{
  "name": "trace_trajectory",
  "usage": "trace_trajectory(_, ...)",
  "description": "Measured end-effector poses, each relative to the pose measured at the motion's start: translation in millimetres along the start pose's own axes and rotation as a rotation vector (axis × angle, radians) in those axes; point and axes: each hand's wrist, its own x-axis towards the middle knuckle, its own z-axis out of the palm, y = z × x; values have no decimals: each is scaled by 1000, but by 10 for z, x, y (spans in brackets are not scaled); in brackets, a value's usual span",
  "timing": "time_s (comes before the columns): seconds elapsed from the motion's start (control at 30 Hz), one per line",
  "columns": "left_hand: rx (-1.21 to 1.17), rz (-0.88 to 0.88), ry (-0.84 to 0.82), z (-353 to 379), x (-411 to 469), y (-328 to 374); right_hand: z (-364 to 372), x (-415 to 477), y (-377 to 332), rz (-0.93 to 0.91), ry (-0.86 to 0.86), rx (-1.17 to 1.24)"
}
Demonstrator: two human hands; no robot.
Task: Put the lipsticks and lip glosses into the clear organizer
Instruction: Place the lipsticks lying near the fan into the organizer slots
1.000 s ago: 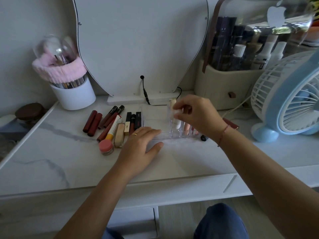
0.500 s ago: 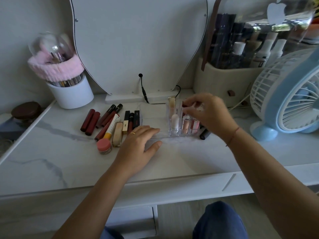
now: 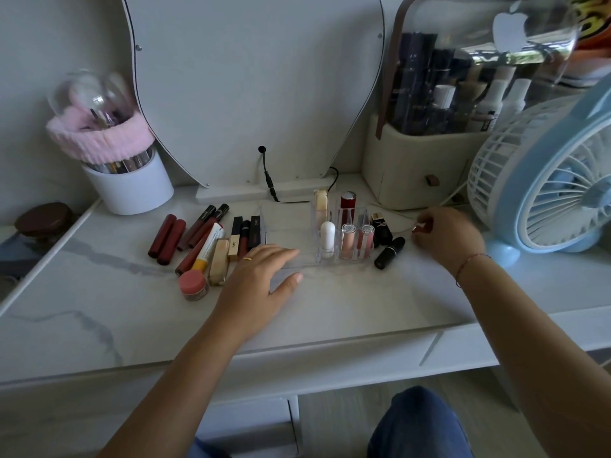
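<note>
The clear organizer [image 3: 286,226] stands mid-table. Its right compartments hold a white tube [image 3: 327,239], two pink glosses [image 3: 347,241], a red lipstick [image 3: 347,200] and a beige gloss [image 3: 321,203]. My left hand [image 3: 261,276] lies flat and open, fingertips on the organizer's front left edge. My right hand [image 3: 446,236] is right of the organizer, fingers pinched on a dark red lipstick [image 3: 418,228], mostly hidden by the hand. A black lipstick [image 3: 389,252] lies beside the organizer, and a black-and-gold one [image 3: 380,228] stands against it. Several loose lipsticks and glosses [image 3: 205,239] lie to the left.
A pink-lidded jar [image 3: 193,285] sits by the loose group. A blue-and-white fan [image 3: 545,180] stands at the right, a cosmetics case [image 3: 413,173] behind it. The mirror [image 3: 251,94] with its cable [image 3: 269,185] is at the back, a white brush cup [image 3: 129,190] at left.
My right hand let go of the items in the organizer and moved right to the dark red lipstick. The left hand stayed on the organizer's edge.
</note>
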Motion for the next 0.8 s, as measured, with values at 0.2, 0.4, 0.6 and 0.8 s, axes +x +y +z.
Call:
trace_trajectory(0.2,14,-8,-3,12,1,-17,-191,-68,-168,-117,39,247)
trace_trajectory(0.4,5,-2,22,18,-3,-12,-444,-157,-606,-302,8,651)
trace_trajectory(0.6,0,12,29,16,3,3,-284,-96,-755,-397,-63,502)
trace_trajectory(0.8,1,18,31,17,4,2,-201,5,-718,-374,-88,512)
